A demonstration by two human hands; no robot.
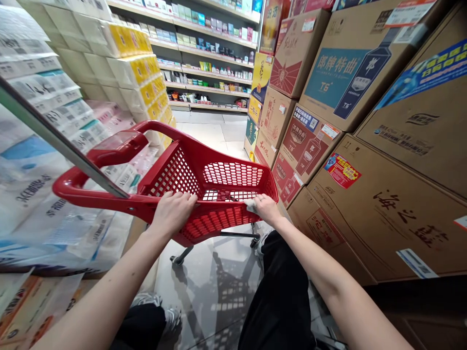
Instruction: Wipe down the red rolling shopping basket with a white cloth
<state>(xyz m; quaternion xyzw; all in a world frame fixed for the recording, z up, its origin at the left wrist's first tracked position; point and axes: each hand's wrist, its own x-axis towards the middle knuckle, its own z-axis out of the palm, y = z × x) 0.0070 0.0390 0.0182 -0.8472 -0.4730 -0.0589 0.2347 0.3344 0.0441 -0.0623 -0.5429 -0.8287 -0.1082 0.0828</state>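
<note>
Left hand is clamped over the near rim of a red plastic shopping basket, its fingers hooked across the top edge. Right hand grips the same rim further along, close to the corner, with a ring showing on 1 finger and a small pale scrap under its fingers that I can't make out from here. Neither hand is released. The basket stands on a tiled floor on castors, 2 of them visible, directly in front of the wearer's black trousers. Its red handle loops out on the left, near wrapped packs of tissue stacked along that side. Cardboard liquor cartons stand piled just beside the basket on the right, and goods shelves fill the far end of the aisle.
</note>
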